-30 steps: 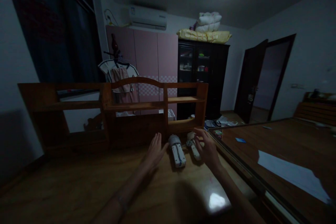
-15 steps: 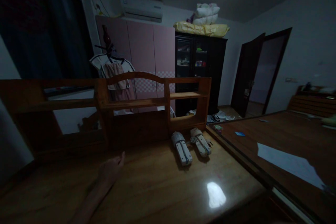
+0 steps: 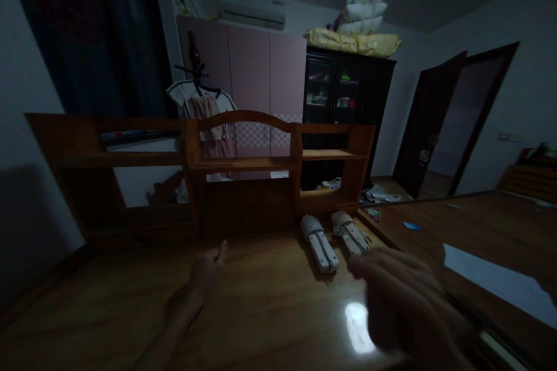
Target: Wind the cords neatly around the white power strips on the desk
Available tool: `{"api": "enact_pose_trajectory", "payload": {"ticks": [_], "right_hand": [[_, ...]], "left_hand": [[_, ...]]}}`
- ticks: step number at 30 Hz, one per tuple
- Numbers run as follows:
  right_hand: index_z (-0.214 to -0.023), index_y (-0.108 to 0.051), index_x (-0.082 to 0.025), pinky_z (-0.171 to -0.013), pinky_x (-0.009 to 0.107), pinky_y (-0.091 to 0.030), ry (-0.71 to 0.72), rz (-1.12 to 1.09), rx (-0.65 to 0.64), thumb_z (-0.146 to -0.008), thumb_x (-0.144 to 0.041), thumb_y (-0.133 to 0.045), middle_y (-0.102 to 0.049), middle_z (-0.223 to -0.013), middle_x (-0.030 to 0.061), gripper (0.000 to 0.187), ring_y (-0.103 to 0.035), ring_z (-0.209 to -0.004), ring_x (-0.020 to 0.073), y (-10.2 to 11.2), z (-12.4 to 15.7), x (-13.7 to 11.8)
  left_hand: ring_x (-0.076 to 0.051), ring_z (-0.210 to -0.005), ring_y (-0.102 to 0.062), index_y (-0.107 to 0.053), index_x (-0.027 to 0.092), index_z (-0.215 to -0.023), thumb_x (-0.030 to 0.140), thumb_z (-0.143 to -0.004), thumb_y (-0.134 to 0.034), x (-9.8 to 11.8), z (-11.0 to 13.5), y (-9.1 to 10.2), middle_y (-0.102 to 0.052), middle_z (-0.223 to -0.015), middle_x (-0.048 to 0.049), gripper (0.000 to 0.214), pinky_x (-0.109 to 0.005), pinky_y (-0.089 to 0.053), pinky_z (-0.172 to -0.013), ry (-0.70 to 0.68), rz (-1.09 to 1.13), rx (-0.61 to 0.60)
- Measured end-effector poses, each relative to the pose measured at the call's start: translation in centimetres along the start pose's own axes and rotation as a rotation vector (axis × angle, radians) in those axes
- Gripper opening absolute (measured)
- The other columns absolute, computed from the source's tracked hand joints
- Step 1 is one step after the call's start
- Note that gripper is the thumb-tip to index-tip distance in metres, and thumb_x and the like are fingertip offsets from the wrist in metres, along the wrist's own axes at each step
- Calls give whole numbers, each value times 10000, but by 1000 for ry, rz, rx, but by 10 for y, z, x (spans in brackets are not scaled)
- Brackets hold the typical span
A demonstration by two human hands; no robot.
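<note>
Two white power strips lie side by side near the desk's back right. The left power strip (image 3: 321,246) has its cord wound round its far end. Beside it is the right power strip (image 3: 350,234), also with a wound cord, its near end close to my right hand. My right hand (image 3: 398,293) is over the desk's right side, blurred, fingers reaching forward and slightly bent, with nothing seen in them. My left hand (image 3: 206,272) is above the desk's middle left, apart from both strips, a finger stretched forward and nothing visible in it.
A wooden shelf unit (image 3: 243,165) runs along the back of the desk (image 3: 261,313). At the right, a lower brown surface (image 3: 426,243) bears a white paper sheet (image 3: 496,281) and a small blue card (image 3: 411,225). Behind are pink wardrobes (image 3: 250,69) and a dark cabinet (image 3: 374,93).
My right hand has come into view from the lower right, close to the right power strip. The view has shifted, so the desk things sit farther right. Both strips still lie on the desk.
</note>
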State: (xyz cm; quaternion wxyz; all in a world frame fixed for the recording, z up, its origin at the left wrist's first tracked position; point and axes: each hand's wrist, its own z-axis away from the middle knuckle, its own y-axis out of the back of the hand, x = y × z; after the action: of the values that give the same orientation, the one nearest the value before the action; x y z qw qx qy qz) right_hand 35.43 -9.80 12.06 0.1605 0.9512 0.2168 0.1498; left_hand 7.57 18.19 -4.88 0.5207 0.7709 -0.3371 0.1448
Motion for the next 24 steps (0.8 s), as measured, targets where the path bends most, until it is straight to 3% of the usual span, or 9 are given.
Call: {"api": "enact_pose_trajectory", "payload": {"ticks": [1,5,7,10,12,17,21,24], "right_hand": [[-1188,-545,-197,-649,278,-506,-45,37,-32,-901,-130,-452,-668,-759,42,308,-644,-685,170,-22,3,14],[-1145,-584,-153,-684,289,-506,-487,214,-446,-934,-247,-439,-681,-936,103,273,-655,-732,192,-111,43,78],[-1279,-508,-124,-857,342,-489,-547,230,-512,-938,-289,-423,-624,-1140,155,388,-614,-1010,244,-144,67,102],[-1451,-261,-60,-1059,367,-357,-497,167,-567,-915,-377,-458,-352,-1447,193,654,-347,-1331,259,-176,94,120],[-1477,-156,-35,-1114,391,-278,-460,130,-637,-890,-418,-483,-226,-1507,190,774,-207,-1395,261,-191,104,123],[-1487,-132,-53,-1153,435,-148,-460,121,-760,-834,-389,-540,-74,-1546,163,840,-29,-1423,279,-206,119,123],[-1500,-145,-171,-1130,414,-195,-653,75,-719,-875,-448,-508,-6,-1557,129,775,-67,-1421,282,-200,124,124],[-1504,-83,-126,-1093,405,-266,-859,22,-709,-879,-527,-485,-102,-1536,192,845,-161,-1404,303,-199,129,129]], "left_hand": [[-118,-493,-388,-409,183,-486,554,-876,-303,-2,-1,0,-381,-479,13,549,-256,-204,-528,12,0,7],[-114,-479,-385,-397,182,-465,564,-877,-297,-8,-5,1,-355,-460,17,571,-257,-192,-522,49,4,9],[-113,-477,-387,-399,181,-461,568,-874,-297,-8,-5,2,-358,-458,17,574,-256,-196,-523,47,9,5],[-115,-484,-393,-398,183,-470,576,-863,-309,-6,-4,2,-371,-465,16,563,-252,-207,-523,43,10,-17],[-117,-485,-390,-393,186,-477,586,-853,-315,-5,-3,2,-372,-468,17,555,-251,-212,-518,52,-3,-31],[-119,-493,-377,-380,189,-493,583,-855,-310,-6,-6,-1,-370,-473,20,540,-252,-226,-519,50,2,-46],[-118,-512,-388,-390,185,-514,585,-856,-319,-5,-6,-3,-373,-495,22,531,-246,-242,-531,33,-9,-102],[-119,-518,-394,-402,185,-533,586,-867,-308,-1,-3,-2,-379,-511,22,530,-246,-250,-534,22,-10,-122]]}}
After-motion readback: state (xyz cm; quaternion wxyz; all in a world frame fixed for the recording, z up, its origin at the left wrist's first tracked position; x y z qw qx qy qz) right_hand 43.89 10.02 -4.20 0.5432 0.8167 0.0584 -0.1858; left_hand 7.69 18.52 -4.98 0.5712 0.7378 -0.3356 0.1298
